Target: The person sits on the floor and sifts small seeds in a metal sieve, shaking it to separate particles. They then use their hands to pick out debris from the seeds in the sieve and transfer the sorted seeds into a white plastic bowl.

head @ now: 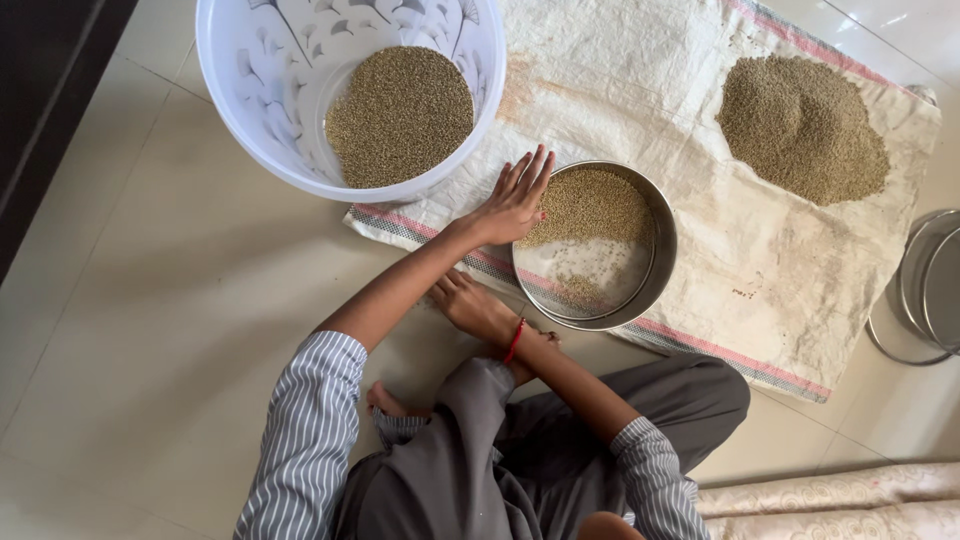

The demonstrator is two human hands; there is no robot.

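Head view: left hand [516, 203] lay flat, fingers spread, on sieve [597, 245] rim; right hand [468, 303] rested loose beside sieve. Gentle sweeps would best spread grain [590, 205].

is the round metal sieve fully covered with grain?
No, the grain fills only the far part of the metal sieve, and bare mesh shows in the near part.

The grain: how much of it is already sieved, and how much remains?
Seemingly done: a heap lies on the sack. In hand: the left hand spreads grain in the sieve, half its mesh bare; the right hand rests on the floor. Apparently left: grain in the tub.
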